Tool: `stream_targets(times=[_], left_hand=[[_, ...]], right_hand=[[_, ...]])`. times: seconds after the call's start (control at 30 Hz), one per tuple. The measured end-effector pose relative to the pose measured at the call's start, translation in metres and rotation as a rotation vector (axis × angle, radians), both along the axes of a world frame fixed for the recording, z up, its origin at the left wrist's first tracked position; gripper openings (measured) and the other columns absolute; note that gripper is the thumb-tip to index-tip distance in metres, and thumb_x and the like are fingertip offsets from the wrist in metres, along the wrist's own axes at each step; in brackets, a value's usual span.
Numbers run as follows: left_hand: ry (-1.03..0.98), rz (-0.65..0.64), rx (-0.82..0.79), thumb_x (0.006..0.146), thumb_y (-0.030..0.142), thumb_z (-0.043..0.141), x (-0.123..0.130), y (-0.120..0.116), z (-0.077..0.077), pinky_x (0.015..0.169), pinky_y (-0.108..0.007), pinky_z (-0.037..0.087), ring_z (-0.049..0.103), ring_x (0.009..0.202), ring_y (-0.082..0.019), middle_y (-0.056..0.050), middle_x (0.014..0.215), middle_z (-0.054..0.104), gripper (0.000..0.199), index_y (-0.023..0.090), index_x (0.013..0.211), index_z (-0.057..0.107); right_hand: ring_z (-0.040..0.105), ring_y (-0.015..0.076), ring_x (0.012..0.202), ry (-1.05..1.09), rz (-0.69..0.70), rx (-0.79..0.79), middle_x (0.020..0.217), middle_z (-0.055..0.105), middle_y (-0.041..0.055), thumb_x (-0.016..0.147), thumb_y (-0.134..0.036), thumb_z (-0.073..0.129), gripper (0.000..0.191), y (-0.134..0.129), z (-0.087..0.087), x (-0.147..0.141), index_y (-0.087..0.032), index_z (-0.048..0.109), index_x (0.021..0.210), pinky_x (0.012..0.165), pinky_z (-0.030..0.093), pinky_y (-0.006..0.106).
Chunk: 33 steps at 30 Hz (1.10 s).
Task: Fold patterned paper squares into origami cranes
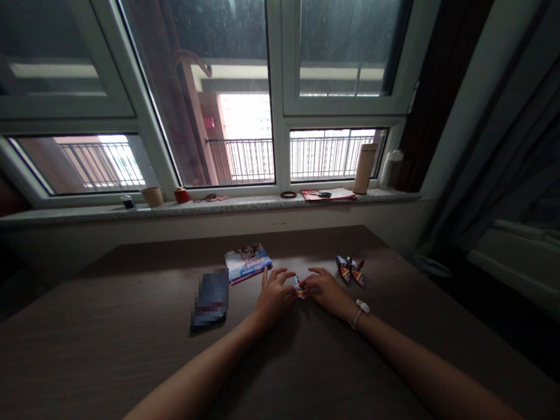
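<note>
Fingers cover much of the small folded paper piece (299, 287), which seems to be patterned paper — its exact shape is hard to make out. The left hand (274, 291) and right hand (324, 287) pinch it between them, other fingers loosely spread, near the middle of the table (144, 303). Two folded paper figures (350, 270) lie to the right, one booklet (248, 262) at far left — and one dark, pixelated object (210, 300) nearer.

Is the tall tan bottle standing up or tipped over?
Standing up: the tan bottle has its base on the windowsill, top upward.
</note>
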<state>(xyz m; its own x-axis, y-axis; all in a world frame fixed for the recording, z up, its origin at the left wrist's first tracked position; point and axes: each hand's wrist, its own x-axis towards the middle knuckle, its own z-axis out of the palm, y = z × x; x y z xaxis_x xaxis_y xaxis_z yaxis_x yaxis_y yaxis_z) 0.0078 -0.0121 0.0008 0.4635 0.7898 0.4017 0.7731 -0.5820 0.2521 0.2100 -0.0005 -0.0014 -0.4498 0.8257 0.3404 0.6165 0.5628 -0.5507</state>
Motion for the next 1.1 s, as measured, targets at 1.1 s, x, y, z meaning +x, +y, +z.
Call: stream_targets(times=[1.1], left_hand=[[-0.037,0.066,-0.084,0.078,0.03,0.075,-0.002,0.002,-0.003,0.11,-0.068,0.012,0.044,0.127,-0.03,-0.003,0.131,0.06,0.015,0.033,0.092,0.075]], right_hand=[[0.046,0.0265,0.129,0.027,-0.058,-0.088,0.106,0.074,-0.0006,0.082,-0.029,0.067,0.013,0.0,0.0,0.0,-0.03,0.075,0.091,0.114,0.008,0.054]])
